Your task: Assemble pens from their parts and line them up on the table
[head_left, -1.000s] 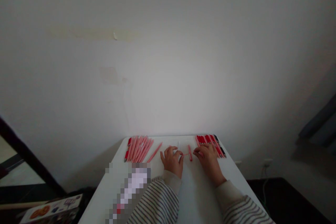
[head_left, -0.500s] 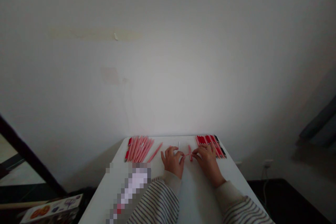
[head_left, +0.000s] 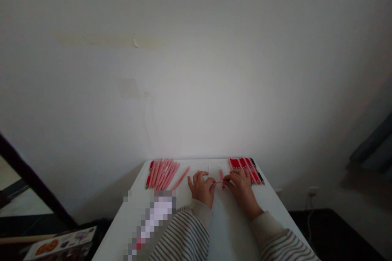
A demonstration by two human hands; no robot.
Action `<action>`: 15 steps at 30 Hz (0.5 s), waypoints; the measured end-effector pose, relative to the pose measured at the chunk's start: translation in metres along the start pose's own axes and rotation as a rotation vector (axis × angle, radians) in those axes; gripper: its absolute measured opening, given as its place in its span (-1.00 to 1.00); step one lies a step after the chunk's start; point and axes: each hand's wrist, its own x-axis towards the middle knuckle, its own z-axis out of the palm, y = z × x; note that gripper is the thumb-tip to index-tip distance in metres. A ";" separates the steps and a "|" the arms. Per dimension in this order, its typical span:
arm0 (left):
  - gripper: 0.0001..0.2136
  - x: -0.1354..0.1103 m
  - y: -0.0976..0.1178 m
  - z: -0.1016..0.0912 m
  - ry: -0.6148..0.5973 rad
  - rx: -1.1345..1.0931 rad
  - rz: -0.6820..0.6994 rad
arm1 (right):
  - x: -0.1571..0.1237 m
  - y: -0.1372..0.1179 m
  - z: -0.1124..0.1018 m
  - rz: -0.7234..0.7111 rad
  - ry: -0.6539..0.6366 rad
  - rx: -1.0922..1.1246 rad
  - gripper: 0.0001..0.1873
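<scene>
Both hands are at the far middle of a white table. With thumb and forefinger, my left hand [head_left: 202, 187] pinches one end of a thin pink stick [head_left: 218, 182], too small to identify. My right hand [head_left: 240, 189] has its fingertips closed at the stick's other end. Beneath the stick, crossing it, lies a pink pen-like piece [head_left: 221, 172], partly covered by the right fingers. A small white strip [head_left: 209, 169] lies just beyond my left hand. One loose pink pen [head_left: 181, 178] is left of that hand.
A pile of pink pens [head_left: 163, 174] lies at the back left of the white table [head_left: 226, 228]. Red and pink pens [head_left: 245, 167] with dark ends lie in a row at the back right. A wall [head_left: 196, 89] rises behind. A printed box [head_left: 61, 244] is at lower left.
My right fingertips have shifted slightly left along the stick, covering more of the crossing piece. My left hand has stayed nearly still.
</scene>
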 end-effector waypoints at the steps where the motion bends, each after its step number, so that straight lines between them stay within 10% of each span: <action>1: -0.89 0.000 -0.001 0.001 -0.004 -0.002 0.002 | 0.000 0.000 0.001 -0.001 -0.010 0.011 -0.88; 15: -0.89 0.000 -0.001 0.006 0.019 -0.006 0.025 | 0.002 0.004 0.008 -0.077 -0.022 0.101 -0.87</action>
